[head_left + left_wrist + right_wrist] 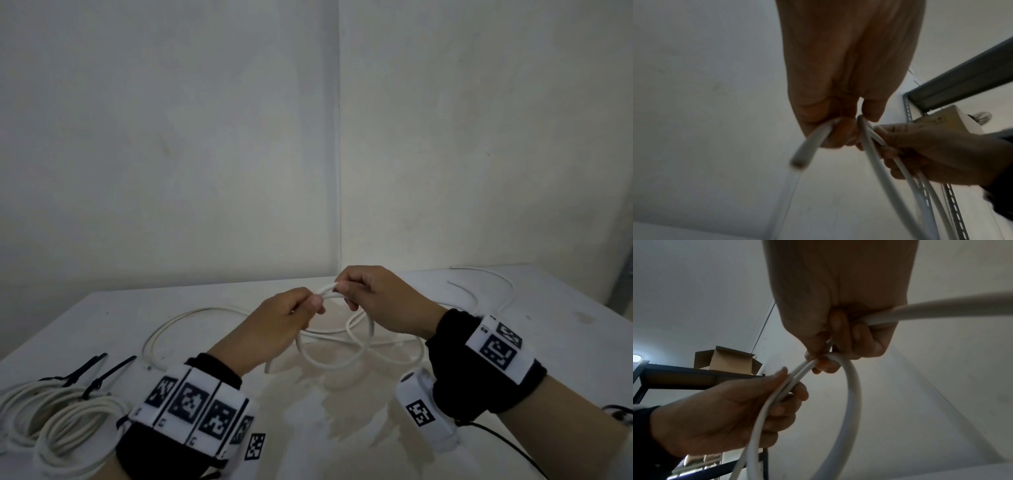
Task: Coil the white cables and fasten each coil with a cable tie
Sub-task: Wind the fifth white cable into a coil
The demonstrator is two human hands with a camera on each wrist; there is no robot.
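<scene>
tied coils (58,416) left, loose cable (191,317) centre

Bare white corner walls (205,137), white table (565,342), dark metal shelving (694,374) with cardboard box (729,360), ceiling lamp (636,357).

Bare bench (342,428) at the near edge between the wrists, finished cable coils (51,421) with black cable ties (102,373) crowding the near left corner, loose white cable (191,317) sprawled across the middle, walls closing the far edge.
</scene>
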